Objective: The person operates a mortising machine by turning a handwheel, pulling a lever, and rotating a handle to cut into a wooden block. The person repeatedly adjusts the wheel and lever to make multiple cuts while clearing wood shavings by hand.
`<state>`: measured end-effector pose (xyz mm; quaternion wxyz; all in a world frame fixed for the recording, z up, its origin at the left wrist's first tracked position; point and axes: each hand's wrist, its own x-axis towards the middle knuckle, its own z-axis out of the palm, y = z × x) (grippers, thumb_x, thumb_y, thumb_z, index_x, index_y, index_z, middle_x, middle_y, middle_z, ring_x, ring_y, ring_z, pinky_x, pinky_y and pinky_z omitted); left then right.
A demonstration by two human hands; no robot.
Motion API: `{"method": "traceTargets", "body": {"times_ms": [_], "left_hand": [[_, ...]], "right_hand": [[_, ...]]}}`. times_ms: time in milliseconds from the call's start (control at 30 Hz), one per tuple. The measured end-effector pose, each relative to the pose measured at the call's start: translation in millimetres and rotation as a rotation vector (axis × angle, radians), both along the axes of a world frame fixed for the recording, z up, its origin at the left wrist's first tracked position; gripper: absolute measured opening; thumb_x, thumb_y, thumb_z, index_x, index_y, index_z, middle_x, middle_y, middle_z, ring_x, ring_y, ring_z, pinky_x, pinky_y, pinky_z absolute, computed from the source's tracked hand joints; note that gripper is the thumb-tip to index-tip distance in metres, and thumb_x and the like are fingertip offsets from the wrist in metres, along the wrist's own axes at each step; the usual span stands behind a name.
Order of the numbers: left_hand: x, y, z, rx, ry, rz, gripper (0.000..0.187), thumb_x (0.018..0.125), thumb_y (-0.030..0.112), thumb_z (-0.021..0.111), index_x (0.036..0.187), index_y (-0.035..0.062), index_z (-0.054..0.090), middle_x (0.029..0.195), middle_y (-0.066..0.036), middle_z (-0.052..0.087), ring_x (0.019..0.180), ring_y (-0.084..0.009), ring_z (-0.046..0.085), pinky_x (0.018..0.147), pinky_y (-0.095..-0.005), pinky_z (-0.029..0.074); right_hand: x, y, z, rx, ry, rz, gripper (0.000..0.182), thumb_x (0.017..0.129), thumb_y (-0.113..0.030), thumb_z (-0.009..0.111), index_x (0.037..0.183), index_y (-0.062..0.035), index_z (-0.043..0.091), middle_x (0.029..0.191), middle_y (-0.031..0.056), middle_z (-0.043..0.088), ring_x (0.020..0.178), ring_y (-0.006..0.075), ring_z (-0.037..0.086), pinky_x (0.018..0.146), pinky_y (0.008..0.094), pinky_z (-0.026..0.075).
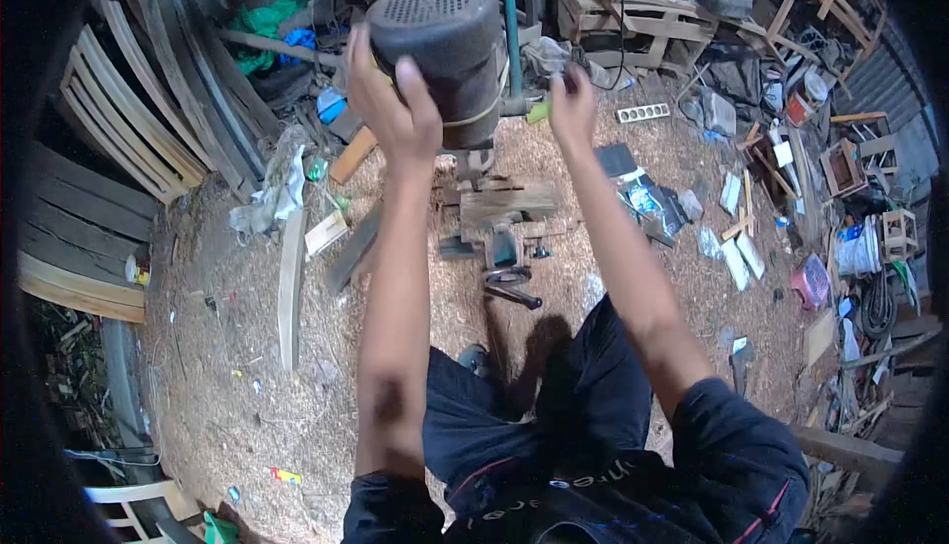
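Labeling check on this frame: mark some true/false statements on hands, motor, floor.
1. The left hand rests on the motor. True.
2. The right hand holds a hammer. False: it is up beside the motor, near a green bit; no hammer in it.
3. The floor is bare tile. False: sawdust covers it.
4. A plank lies on the floor left of the person. True.

From my view the motor [447, 45] sits at twelve o'clock, above the wooden block [507, 200]. A plank [289, 287] lies on the sawdust floor [247, 386] at nine o'clock, stacked boards [129, 119] at ten, a power strip [643, 112] at one.
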<state>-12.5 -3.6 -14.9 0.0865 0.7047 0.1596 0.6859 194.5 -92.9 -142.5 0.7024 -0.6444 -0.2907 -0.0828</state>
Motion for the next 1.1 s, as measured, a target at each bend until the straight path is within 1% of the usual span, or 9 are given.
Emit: {"method": "traceTargets", "body": {"times_ms": [133,233,333,433,533,700,800,900,1100], "left_hand": [[-59.6,-55.1,-161.4,-0.437,0.379,0.012,0.057,0.095,0.018,0.055,0.142,-0.0085,0.036,0.141,-0.028,0.043,0.131,-0.0430,0.041,0.111,-0.0521,0.028],[-100.2,-109.4,-287.4,-0.686,0.699,-0.248,0.055,0.093,0.013,0.056,0.143,-0.0041,0.039,0.143,-0.028,0.044,0.137,-0.0429,0.038,0.115,-0.0510,0.028],[-116.6,-148.1,-323.1,-0.850,0.946,-0.389,0.064,0.091,0.012,0.058,0.149,-0.0002,0.032,0.151,-0.025,0.037,0.142,-0.0399,0.034,0.117,-0.0483,0.026],[-109.3,-159.2,-353.4,-0.811,0.862,-0.348,0.074,0.089,0.014,0.061,0.152,0.0017,0.026,0.156,-0.025,0.030,0.143,-0.0411,0.031,0.118,-0.0468,0.027],[-113.4,-162.1,-359.5,-0.872,0.805,-0.403,0.078,0.086,0.013,0.063,0.153,0.0028,0.024,0.157,-0.025,0.027,0.144,-0.0415,0.030,0.118,-0.0463,0.028],[-132.3,-158.9,-331.8,-0.913,0.945,-0.457,0.089,0.082,0.005,0.061,0.158,0.0103,0.015,0.158,-0.025,0.025,0.143,-0.0434,0.032,0.115,-0.0425,0.035],[-136.1,-156.3,-342.3,-0.864,0.910,-0.481,0.088,0.083,0.006,0.061,0.158,0.0102,0.015,0.158,-0.026,0.025,0.144,-0.0422,0.031,0.116,-0.0414,0.033],[-137.3,-156.7,-343.0,-0.908,0.914,-0.499,0.090,0.085,0.007,0.064,0.158,0.0090,0.012,0.161,-0.024,0.021,0.147,-0.0397,0.025,0.118,-0.0395,0.028],[-137.4,-157.4,-340.6,-0.979,0.909,-0.500,0.094,0.084,0.008,0.065,0.159,0.0094,0.008,0.161,-0.024,0.019,0.149,-0.0381,0.023,0.119,-0.0386,0.027]], "right_hand": [[-79.0,-127.8,-197.7,-0.191,0.288,-0.050,0.030,0.096,-0.017,0.063,0.114,0.0063,0.061,0.105,0.0193,0.068,0.096,0.0264,0.066,0.086,0.0367,0.051],[-123.6,-199.6,-322.6,-0.785,0.746,0.121,0.037,0.093,-0.031,0.058,0.095,0.0043,0.068,0.098,0.0251,0.070,0.092,0.0332,0.068,0.082,0.0441,0.051],[-149.5,-218.9,-464.4,-0.983,0.812,0.333,0.033,0.090,-0.022,0.065,0.096,0.0104,0.065,0.082,0.0164,0.065,0.066,0.0249,0.062,0.056,0.0394,0.050],[-161.5,-202.0,-541.1,-1.189,0.915,0.192,0.051,0.091,-0.036,0.067,0.115,0.0085,0.065,0.106,0.0232,0.070,0.099,0.0292,0.068,0.083,0.0401,0.053],[-186.9,-207.6,-494.8,-0.957,0.686,0.348,0.048,0.092,-0.047,0.060,0.109,-0.0035,0.071,0.104,0.0223,0.072,0.100,0.0340,0.069,0.088,0.0423,0.052],[-185.2,-205.7,-474.4,-1.049,0.739,0.195,0.045,0.091,-0.039,0.065,0.097,0.0055,0.071,0.090,0.0227,0.073,0.091,0.0307,0.071,0.079,0.0406,0.053],[-181.9,-207.3,-509.8,-0.996,0.707,0.104,0.046,0.090,-0.040,0.066,0.095,0.0056,0.071,0.087,0.0218,0.072,0.086,0.0297,0.070,0.077,0.0410,0.053],[-181.2,-209.2,-471.2,-1.056,0.596,0.104,0.046,0.087,-0.040,0.069,0.094,0.0055,0.070,0.085,0.0204,0.071,0.082,0.0274,0.069,0.076,0.0402,0.052],[-187.6,-210.3,-443.3,-0.785,0.613,0.026,0.042,0.084,-0.040,0.072,0.079,0.0012,0.064,0.071,0.0163,0.065,0.073,0.0240,0.066,0.070,0.0372,0.051]]}}
